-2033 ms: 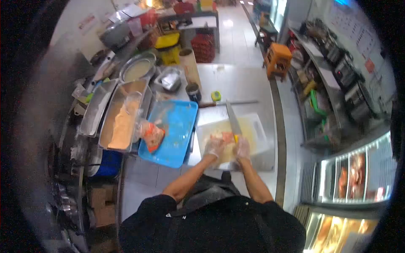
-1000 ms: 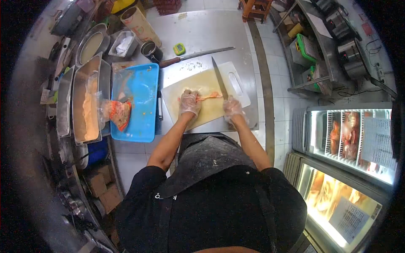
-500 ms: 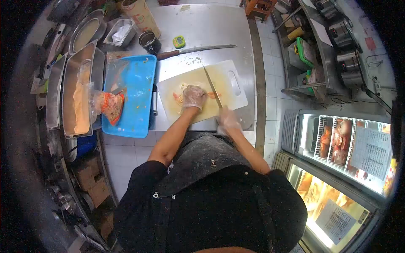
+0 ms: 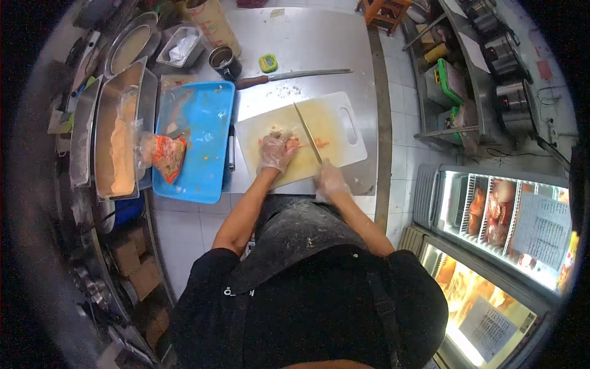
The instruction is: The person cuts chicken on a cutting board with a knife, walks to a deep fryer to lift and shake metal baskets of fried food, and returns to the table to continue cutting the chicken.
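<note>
A white cutting board [image 4: 359, 151], stained yellowish, lies on the steel table. My left hand [image 4: 275, 154], in a clear plastic glove, presses on it with fingers bent round a pinkish-orange piece of food [image 4: 292, 143]. What kind of food it is cannot be made out. My right hand [image 4: 332, 183], gloved too, grips the handle of a long kitchen knife [image 4: 305, 128]. The blade points away from me and slightly left, just right of my left hand. Small orange cut pieces [image 4: 321, 142] lie on the board right of the blade.
Left of the board is a blue tray [image 4: 209, 154] holding a red-and-clear plastic bag [image 4: 169, 158]. Beyond the board lie a second long knife [image 4: 310, 73], a green timer [image 4: 268, 62] and a dark metal cup [image 4: 224, 62]. A deep steel pan [image 4: 142, 104] stands far left; lit fridges [image 4: 491, 184] stand right.
My left hand has shifted slightly left and turned, showing more of the food beside its fingers. The knife stays in my right hand at a similar angle. The whole view has moved a little.
</note>
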Motion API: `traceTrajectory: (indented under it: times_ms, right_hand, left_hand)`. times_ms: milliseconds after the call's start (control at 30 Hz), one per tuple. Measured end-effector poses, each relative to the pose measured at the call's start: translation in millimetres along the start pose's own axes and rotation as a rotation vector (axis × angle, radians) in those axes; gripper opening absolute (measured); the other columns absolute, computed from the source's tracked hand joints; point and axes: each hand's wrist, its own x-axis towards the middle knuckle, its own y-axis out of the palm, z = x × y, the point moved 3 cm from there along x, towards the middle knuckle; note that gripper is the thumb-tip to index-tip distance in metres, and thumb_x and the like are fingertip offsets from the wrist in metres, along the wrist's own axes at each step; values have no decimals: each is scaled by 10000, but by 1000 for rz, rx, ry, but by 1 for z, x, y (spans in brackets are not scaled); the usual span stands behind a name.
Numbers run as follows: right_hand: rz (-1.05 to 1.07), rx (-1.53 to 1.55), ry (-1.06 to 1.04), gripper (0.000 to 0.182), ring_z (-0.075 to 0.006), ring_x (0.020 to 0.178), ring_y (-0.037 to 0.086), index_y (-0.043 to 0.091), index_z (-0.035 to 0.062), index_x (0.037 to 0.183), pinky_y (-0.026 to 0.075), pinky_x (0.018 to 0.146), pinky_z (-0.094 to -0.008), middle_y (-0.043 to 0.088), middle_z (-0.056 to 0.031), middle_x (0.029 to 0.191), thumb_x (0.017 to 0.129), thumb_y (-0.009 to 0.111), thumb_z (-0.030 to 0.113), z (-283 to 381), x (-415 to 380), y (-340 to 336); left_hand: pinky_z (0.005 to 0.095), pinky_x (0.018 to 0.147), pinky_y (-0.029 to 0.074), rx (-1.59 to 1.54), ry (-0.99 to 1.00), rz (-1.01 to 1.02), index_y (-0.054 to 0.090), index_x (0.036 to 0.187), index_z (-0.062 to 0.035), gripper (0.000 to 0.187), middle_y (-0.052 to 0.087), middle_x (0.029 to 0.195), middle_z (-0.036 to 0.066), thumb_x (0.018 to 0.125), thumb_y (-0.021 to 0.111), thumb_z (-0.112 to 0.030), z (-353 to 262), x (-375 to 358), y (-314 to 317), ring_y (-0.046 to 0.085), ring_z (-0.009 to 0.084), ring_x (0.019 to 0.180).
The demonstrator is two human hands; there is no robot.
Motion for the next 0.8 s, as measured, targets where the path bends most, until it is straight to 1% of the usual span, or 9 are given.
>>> traceTrajectory:
  times_ms: [100,200,367,467,533,567,633,733,800]
  right_hand:
    - [62,6,103,222,-383,807,554,530,-7,912,450,718,-437,535,-222,844,782,429,142,-25,11,38]
    - [74,218,250,276,-401,851,528,516,2,947,428,743,-454,532,-248,911,817,367,195,32,28,-42]
    - [-128,332,-1,339,-422,851,512,441,-11,1065,411,742,-471,530,-270,931,829,303,190,26,34,-37]
    - [233,31,35,374,-395,780,551,415,-47,1069,440,709,-456,556,-260,838,738,465,119,-12,23,7]
    - [-6,56,31,220,-385,775,583,520,-12,927,475,664,-451,584,-252,836,800,418,136,-1,2,-15]
    - [13,99,108,236,-377,782,579,511,-19,904,467,677,-445,576,-256,831,793,417,167,10,4,-31]
    - [16,149,180,258,-368,789,574,503,-26,882,458,690,-439,568,-260,826,787,417,199,13,11,-35]
    - [-24,-10,71,220,-345,716,593,529,16,866,472,632,-427,593,-206,788,792,411,186,-8,39,19]
    - [-134,-149,-303,187,-325,659,601,556,44,802,482,590,-407,602,-182,760,781,439,188,-4,44,27]
  left_hand:
    - [446,879,341,36,-48,40,574,1001,-174,372,542,1042,115,675,613,-347,-8,14,-11,487,266,1008]
    - [487,875,324,45,-13,105,567,1006,-160,352,541,1031,122,723,554,-369,-9,6,-4,489,276,998]
    - [524,852,337,149,23,-113,591,910,-84,330,561,934,170,775,448,-349,11,4,26,522,302,915]
    - [494,879,328,413,282,-369,570,950,-33,386,570,895,189,807,420,-359,22,-4,44,535,324,888]
    - [441,834,387,103,-79,-36,526,1013,-34,405,578,894,191,789,482,-369,4,2,-8,557,305,870]
    - [441,834,387,107,-69,-77,526,1013,-34,405,578,894,191,789,482,-369,2,9,-21,557,305,870]
    - [385,712,461,-351,-453,-30,498,1034,-46,400,591,860,181,764,552,-336,17,8,-33,593,276,793]
    - [347,535,476,-715,-404,-77,495,1025,-50,355,594,723,146,758,581,-268,63,25,1,590,232,603]
    - [334,476,481,-803,-349,-85,494,1022,-52,342,595,677,134,757,590,-246,58,27,-12,589,218,539]
